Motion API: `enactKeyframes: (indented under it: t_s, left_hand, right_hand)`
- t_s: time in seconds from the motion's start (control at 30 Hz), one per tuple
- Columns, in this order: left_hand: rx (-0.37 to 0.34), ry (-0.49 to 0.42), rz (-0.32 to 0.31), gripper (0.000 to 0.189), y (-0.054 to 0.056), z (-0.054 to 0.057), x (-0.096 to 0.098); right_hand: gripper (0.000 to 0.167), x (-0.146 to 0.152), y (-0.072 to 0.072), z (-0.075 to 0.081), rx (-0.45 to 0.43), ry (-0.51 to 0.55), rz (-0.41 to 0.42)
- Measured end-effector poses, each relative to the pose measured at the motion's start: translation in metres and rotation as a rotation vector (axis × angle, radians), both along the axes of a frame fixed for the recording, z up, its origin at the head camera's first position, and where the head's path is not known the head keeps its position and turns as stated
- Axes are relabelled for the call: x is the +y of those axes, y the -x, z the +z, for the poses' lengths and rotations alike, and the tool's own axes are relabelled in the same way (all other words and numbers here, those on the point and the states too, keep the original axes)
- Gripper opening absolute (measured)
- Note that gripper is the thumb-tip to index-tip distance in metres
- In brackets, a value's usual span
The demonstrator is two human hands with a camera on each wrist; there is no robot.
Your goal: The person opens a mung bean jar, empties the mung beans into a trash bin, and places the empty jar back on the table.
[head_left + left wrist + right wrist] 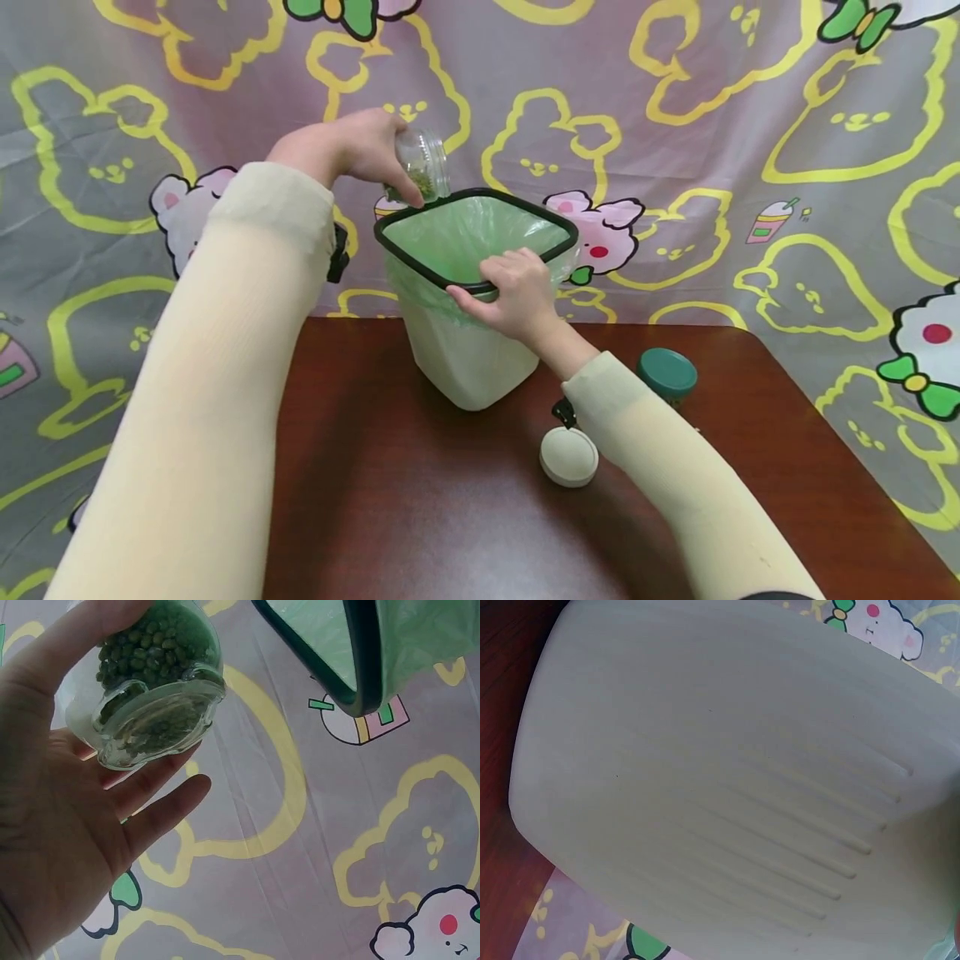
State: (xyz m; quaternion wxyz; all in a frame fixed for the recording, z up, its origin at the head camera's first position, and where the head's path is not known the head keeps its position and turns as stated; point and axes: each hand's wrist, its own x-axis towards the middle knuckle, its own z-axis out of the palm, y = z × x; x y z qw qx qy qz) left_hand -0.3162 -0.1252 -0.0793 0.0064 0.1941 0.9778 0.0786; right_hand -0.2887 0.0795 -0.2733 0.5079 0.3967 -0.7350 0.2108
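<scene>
My left hand (360, 150) holds a clear jar (422, 158) tipped on its side, its threaded mouth turned toward the bin. Green mung beans (154, 649) lie inside the jar; the left wrist view shows its base, with thumb and fingers around the body. Below and right of it stands a white trash bin (468, 358), lined with a pale green plastic bag (457, 237) under a black rim (517, 197). My right hand (521, 296) grips the near right side of that rim. The bin's ribbed wall (705, 772) fills the right wrist view, hiding the right hand's fingers.
A white round lid (570, 457) lies on the brown table (420, 508) beside my right forearm. Behind that forearm is a container with a teal top (667, 372), partly covered by the sleeve. A patterned curtain (697, 108) hangs close behind the bin.
</scene>
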Motion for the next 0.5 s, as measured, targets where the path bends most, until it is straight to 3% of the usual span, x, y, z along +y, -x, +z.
enactKeyframes:
  t_s: [0.27, 0.5]
  left_hand:
    - [0.047, -0.030, -0.004, 0.095, -0.0020, 0.0053, 0.0008]
    - [-0.036, 0.024, -0.028, 0.095, -0.0039, 0.0029, 0.0036]
  right_hand:
    - [0.058, -0.0005, 0.0008, 0.0018, -0.003, -0.010, -0.005]
    - [0.058, -0.0003, 0.0000, 0.0003, -0.005, -0.011, -0.006]
